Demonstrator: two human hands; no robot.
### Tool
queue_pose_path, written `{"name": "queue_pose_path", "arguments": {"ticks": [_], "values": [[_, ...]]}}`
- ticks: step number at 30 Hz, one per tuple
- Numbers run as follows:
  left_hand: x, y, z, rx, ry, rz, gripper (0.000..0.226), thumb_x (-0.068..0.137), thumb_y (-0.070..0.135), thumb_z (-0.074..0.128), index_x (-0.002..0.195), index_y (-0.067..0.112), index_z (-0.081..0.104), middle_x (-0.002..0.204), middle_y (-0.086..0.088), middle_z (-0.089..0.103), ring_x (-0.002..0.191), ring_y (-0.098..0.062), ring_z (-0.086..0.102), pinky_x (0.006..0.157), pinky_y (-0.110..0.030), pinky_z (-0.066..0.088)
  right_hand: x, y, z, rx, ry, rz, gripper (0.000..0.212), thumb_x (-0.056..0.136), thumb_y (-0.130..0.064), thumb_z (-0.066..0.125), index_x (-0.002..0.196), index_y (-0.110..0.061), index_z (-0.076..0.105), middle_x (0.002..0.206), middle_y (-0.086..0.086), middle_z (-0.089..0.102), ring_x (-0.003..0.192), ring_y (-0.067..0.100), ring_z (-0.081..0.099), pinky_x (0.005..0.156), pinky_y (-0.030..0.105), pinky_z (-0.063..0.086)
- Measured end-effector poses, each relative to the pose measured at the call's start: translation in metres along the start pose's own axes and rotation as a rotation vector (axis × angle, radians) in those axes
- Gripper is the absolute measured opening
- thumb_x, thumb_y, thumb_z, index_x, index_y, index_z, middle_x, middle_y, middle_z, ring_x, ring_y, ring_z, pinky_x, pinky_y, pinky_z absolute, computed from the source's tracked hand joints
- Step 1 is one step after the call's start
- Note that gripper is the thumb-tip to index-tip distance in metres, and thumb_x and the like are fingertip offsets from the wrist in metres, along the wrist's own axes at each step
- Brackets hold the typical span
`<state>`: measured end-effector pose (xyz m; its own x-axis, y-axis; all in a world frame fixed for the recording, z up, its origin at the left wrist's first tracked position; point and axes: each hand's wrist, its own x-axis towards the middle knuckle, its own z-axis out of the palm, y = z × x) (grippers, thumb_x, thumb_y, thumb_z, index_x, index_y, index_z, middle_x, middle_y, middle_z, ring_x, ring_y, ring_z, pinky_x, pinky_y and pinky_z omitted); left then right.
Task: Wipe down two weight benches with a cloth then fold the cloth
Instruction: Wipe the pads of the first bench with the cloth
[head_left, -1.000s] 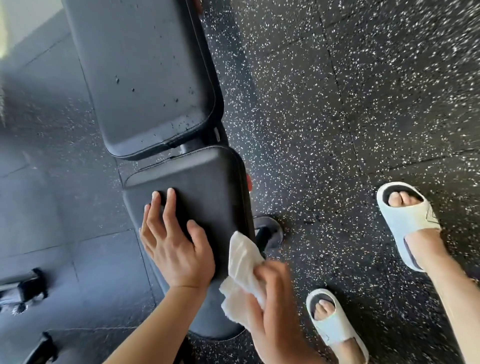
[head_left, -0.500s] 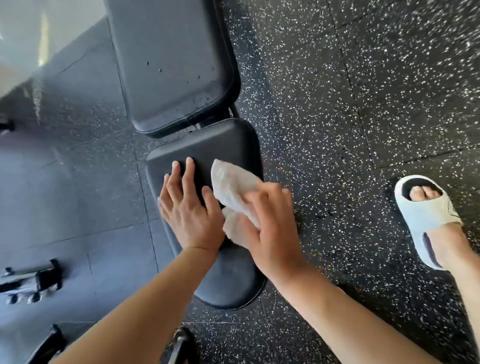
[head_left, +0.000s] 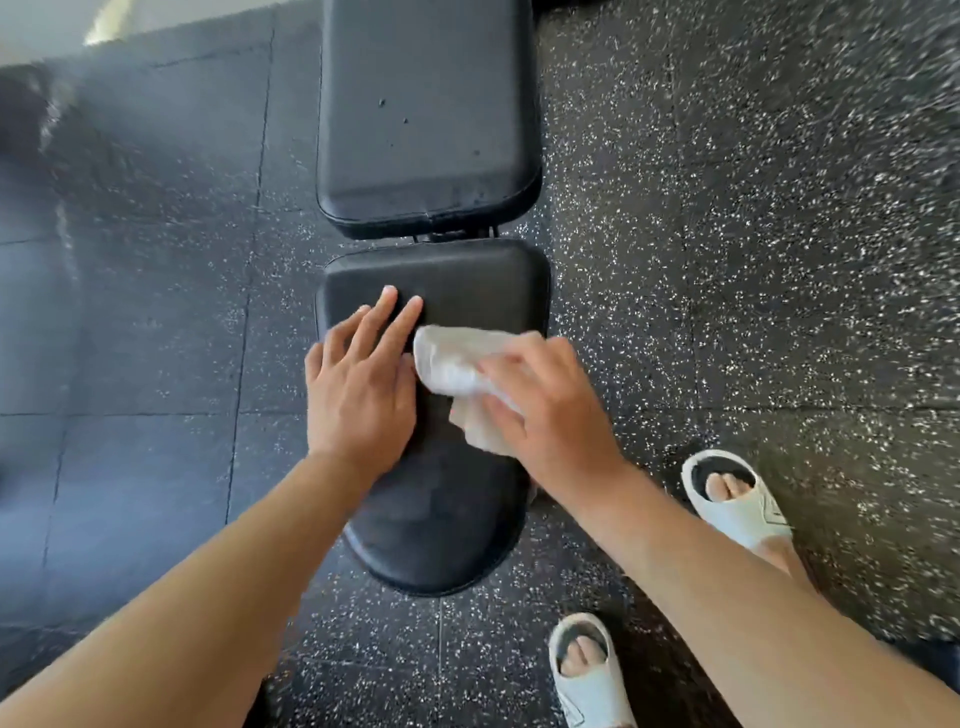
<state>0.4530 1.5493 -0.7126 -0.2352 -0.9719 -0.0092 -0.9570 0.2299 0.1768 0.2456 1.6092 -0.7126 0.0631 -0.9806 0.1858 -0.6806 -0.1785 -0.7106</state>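
Note:
A black padded weight bench runs up the middle of the head view, with a rounded seat pad (head_left: 441, 519) near me and a longer back pad (head_left: 426, 114) beyond a narrow gap. My left hand (head_left: 361, 384) lies flat on the left side of the seat pad, fingers spread and holding nothing. My right hand (head_left: 545, 410) presses a crumpled white cloth (head_left: 452, 364) onto the seat pad right beside the left hand. Part of the cloth is hidden under my right fingers.
Black rubber floor tiles with white speckles (head_left: 727, 260) surround the bench. My feet in white slide sandals stand to the right of the seat, one (head_left: 737, 499) beside it and one (head_left: 587, 670) nearer me. A pale strip of floor (head_left: 104, 15) shows at top left.
My right hand has carried the cloth from the seat's near right edge up onto the middle of the seat pad. The view has swung so the bench now stands upright in frame.

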Motion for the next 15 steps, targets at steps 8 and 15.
{"name": "queue_pose_path", "arguments": {"ticks": [8, 15], "values": [[-0.012, 0.0, 0.011, -0.2, 0.177, -0.34, 0.06, 0.098, 0.037, 0.05, 0.154, 0.016, 0.045, 0.165, -0.002, 0.039, 0.145, -0.032, 0.039, 0.122, -0.047, 0.032, 0.102, 0.012, 0.004, -0.216, 0.031, 0.098, 0.023, 0.091, -0.009, 0.06, 0.108, -0.008, 0.075, 0.11, 0.013, 0.061, 0.097, 0.034, 0.05, 0.085, 0.047, 0.045], [-0.01, 0.002, 0.014, -0.215, 0.136, -0.391, 0.062, 0.096, 0.037, 0.048, 0.154, 0.014, 0.044, 0.162, -0.006, 0.038, 0.141, -0.035, 0.036, 0.118, -0.05, 0.037, -0.009, -0.001, -0.01, -0.014, -0.263, -0.284, 0.019, 0.097, -0.018, 0.063, 0.109, -0.009, 0.076, 0.107, 0.008, 0.069, 0.093, 0.032, 0.063, 0.085, 0.045, 0.054]]}}
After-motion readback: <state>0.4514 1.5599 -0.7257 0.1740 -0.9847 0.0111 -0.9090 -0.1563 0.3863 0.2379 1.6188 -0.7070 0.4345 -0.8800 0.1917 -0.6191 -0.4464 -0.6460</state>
